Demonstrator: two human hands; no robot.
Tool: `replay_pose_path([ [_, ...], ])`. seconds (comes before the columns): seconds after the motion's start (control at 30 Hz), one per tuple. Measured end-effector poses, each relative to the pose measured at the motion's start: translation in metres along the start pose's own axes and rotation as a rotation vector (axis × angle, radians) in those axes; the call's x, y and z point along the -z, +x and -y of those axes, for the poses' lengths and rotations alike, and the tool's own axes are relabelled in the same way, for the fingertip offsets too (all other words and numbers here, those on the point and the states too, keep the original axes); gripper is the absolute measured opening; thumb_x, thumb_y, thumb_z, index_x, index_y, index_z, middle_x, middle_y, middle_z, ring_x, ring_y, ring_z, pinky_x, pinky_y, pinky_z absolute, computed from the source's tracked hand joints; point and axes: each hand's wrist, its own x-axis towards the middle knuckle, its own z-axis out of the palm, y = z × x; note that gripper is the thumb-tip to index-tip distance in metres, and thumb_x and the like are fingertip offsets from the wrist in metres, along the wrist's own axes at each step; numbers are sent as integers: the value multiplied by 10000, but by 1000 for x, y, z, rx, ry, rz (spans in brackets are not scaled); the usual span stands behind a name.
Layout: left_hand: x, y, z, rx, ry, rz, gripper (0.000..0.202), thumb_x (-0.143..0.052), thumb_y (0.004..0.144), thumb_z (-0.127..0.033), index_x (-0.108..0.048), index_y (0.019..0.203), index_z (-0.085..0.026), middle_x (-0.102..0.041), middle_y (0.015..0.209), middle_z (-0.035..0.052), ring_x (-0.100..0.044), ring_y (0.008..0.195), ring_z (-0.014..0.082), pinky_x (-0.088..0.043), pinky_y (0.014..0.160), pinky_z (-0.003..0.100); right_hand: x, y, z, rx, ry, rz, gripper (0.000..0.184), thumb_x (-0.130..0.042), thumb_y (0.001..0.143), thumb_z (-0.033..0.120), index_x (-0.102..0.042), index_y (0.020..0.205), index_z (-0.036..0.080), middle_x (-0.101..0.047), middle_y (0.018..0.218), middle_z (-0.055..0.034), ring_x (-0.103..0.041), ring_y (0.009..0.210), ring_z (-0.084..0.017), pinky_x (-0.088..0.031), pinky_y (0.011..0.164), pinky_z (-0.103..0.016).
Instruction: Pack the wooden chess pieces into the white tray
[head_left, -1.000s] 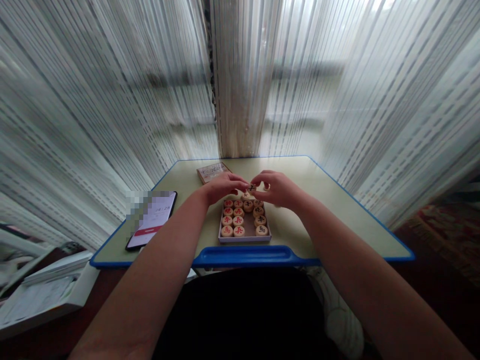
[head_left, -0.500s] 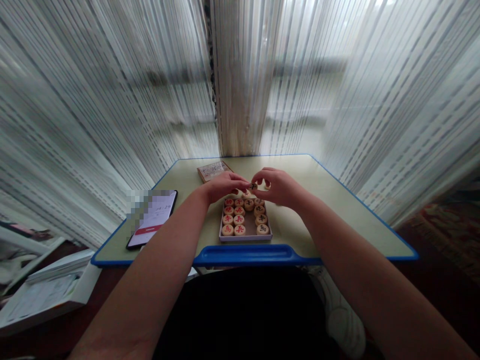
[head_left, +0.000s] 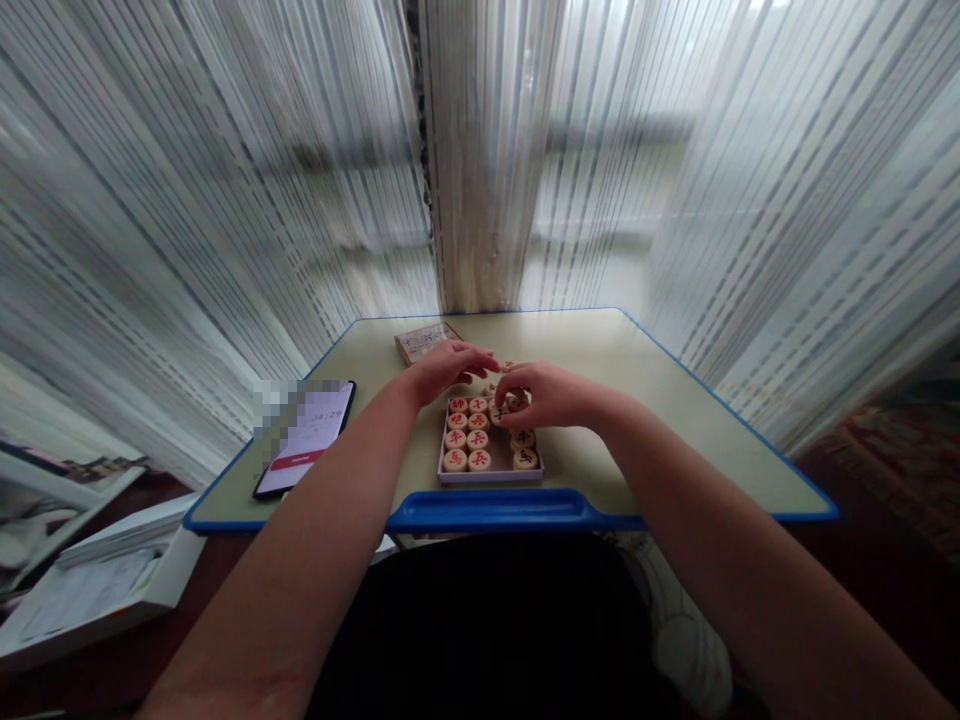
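Note:
A shallow white box (head_left: 490, 478) lies near the front edge of the small table (head_left: 645, 400). It holds several round wooden chess pieces (head_left: 466, 440) marked in red and black. My right hand (head_left: 541, 394) is lowered over the box's far right part, fingers curled onto the pieces there. What it pinches is hidden. My left hand (head_left: 448, 366) hovers just beyond the box's far left corner, fingers stretched forward. A few loose pieces (head_left: 508, 367) lie on the table past the box.
A phone (head_left: 306, 436) with a lit screen lies at the table's left. A flat patterned lid (head_left: 427, 341) sits behind my left hand. White string curtains surround the table. Papers and a white tray (head_left: 97, 590) lie low at the left.
My right hand has dropped from in front of the left hand down onto the box with the piece it pinched. My left hand's fingers have let go and stretched out.

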Motion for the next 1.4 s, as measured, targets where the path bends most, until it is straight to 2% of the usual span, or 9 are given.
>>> replay_pose_path([
  [0.2, 0, -1, 0, -7, 5, -1, 297, -632, 653, -429, -672, 725, -144, -666, 848, 73, -542, 733, 134, -358, 641, 263, -5, 2, 0, 40, -16, -50, 221, -639, 644, 272, -674, 845, 186, -610, 827, -33, -524, 715, -136, -393, 654, -241],
  [0.83, 0, -1, 2, 17, 36, 29, 345, -642, 645, -463, -665, 743, -133, -662, 855, 71, -541, 710, 123, -355, 631, 256, -4, 0, 6, -42, -58, 26, 276, -634, 647, 307, -682, 893, 192, -589, 681, 1, -456, 573, -92, -292, 531, -216],
  [1.07, 0, 0, 4, 23, 40, 43, 336, -652, 640, -452, -668, 737, -130, -662, 849, 70, -541, 705, 121, -371, 643, 260, -5, 1, 4, -31, -60, 25, 251, -641, 649, 312, -690, 871, 204, -604, 696, 0, -465, 582, -94, -291, 546, -223],
  [1.4, 2, 2, 8, 19, 44, 46, 317, -652, 649, -427, -674, 744, -126, -662, 854, 78, -544, 696, 116, -381, 636, 260, -3, 0, 6, -50, -22, 48, 310, -637, 643, 299, -675, 933, 195, -599, 675, 3, -463, 572, -93, -303, 542, -221],
])
